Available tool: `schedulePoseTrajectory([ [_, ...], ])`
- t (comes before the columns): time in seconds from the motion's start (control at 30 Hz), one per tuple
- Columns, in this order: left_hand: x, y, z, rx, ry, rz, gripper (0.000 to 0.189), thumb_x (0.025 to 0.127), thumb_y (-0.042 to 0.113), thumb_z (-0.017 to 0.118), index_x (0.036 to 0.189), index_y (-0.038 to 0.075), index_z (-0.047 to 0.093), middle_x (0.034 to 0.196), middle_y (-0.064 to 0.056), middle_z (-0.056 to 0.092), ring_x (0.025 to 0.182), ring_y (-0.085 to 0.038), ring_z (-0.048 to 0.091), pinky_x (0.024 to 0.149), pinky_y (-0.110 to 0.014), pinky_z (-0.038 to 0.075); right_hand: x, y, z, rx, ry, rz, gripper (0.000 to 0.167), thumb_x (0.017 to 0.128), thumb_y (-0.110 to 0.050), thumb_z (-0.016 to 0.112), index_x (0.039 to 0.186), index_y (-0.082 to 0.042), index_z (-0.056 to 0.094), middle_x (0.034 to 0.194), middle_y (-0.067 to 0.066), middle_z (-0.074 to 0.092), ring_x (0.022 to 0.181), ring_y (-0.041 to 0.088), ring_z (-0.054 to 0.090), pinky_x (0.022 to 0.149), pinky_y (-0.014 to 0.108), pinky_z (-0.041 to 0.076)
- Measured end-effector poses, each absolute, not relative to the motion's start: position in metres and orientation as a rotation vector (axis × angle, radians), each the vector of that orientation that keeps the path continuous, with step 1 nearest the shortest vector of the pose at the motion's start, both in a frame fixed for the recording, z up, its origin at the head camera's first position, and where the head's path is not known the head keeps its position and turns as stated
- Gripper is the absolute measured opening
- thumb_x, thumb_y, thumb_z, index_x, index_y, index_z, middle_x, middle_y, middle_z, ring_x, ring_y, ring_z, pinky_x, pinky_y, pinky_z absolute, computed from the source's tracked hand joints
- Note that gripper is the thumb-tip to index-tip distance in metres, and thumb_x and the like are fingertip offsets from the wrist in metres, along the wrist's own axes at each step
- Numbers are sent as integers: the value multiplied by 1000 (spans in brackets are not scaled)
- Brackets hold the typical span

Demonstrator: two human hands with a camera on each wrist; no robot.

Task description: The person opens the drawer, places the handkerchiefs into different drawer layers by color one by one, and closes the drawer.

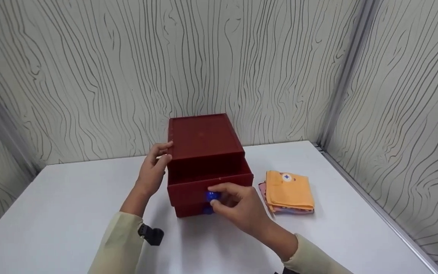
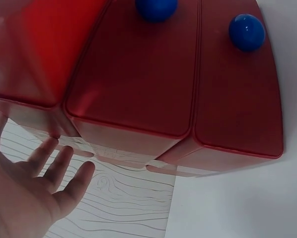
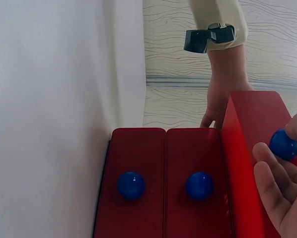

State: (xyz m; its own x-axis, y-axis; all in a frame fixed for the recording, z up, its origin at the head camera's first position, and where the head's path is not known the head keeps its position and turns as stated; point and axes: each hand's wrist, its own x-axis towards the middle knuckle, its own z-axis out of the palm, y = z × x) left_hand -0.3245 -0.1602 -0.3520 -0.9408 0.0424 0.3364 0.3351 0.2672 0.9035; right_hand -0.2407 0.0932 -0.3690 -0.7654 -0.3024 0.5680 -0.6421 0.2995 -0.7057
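A dark red drawer unit (image 1: pixel 203 137) stands on the table, its top drawer (image 1: pixel 190 192) pulled partway out with a dark interior. My right hand (image 1: pixel 243 207) pinches the round blue knob (image 1: pixel 212 196) of that drawer between thumb and fingers. Against the unit's left side, near the top edge, rests my left hand (image 1: pixel 153 169), its fingers (image 2: pixel 51 171) spread along the side wall in the left wrist view. Below the pulled drawer, two more drawers are closed, each with a blue knob (image 3: pixel 199 186), as the right wrist view shows.
A stack of folded cloths, an orange one (image 1: pixel 289 192) on top, lies on the white table (image 1: pixel 78 217) to the right of the unit. Wood-grain patterned panels (image 1: pixel 196 57) rise behind the table and at both sides.
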Motion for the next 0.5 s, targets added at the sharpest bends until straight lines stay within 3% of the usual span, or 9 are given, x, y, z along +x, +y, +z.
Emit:
schedulePoseTrajectory([
  [0.33, -326, -159, -350, -381, -2279, -1754, 36, 99, 22, 47, 135, 22, 51, 135, -11, 48, 118, -26, 50, 91, -38, 41, -231, 99, -366, 887, -2249, 1442, 23, 84, -22, 75, 107, -24, 73, 88, -6, 73, 64, 5, 60, 61, 25, 55],
  [0.5, -326, -161, -353, -358, -2287, -1759, 38, 99, 21, 47, 137, 20, 50, 136, -12, 47, 115, -26, 50, 84, -35, 40, -225, 100, -365, 885, -2294, 1414, 22, 85, -26, 74, 106, -27, 74, 86, -8, 72, 64, 4, 59, 60, 25, 55],
])
